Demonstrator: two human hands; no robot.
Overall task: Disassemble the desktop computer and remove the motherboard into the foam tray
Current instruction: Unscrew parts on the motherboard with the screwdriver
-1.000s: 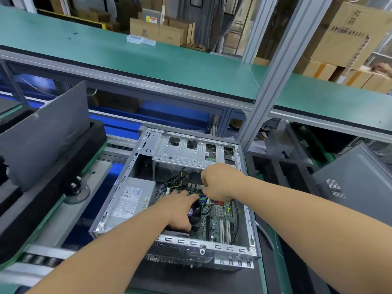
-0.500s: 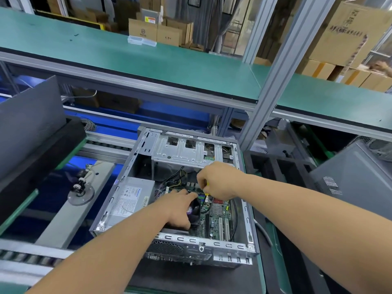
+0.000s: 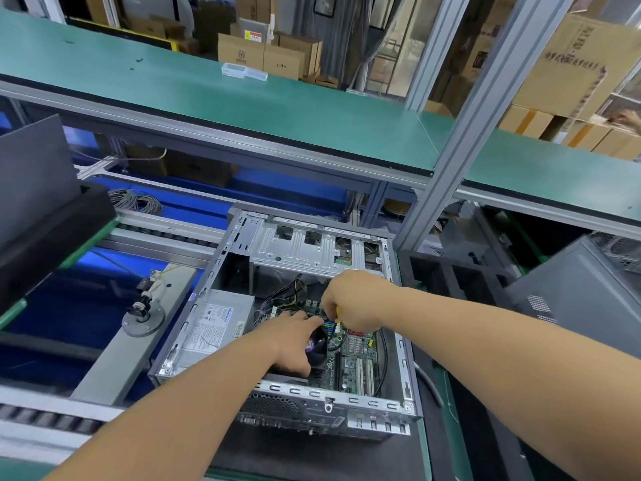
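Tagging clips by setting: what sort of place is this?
Likely a factory teardown line: roller conveyor beside the open PC case, green-topped bench shelf, stacked cartons behind.

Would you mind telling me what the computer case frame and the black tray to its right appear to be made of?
The computer case looks like bare sheet metal, pale grey and dull, with stamped slots and folded edges. The black tray looks like foam: matte, with thick walls and cut-out compartments, though rigid plastic cannot be ruled out.

Two bare forearms, no sleeves, no gloves. Left hand (image 3: 295, 341) and right hand (image 3: 353, 303) without rings, watch or wristband. Entering from 6 o'clock.
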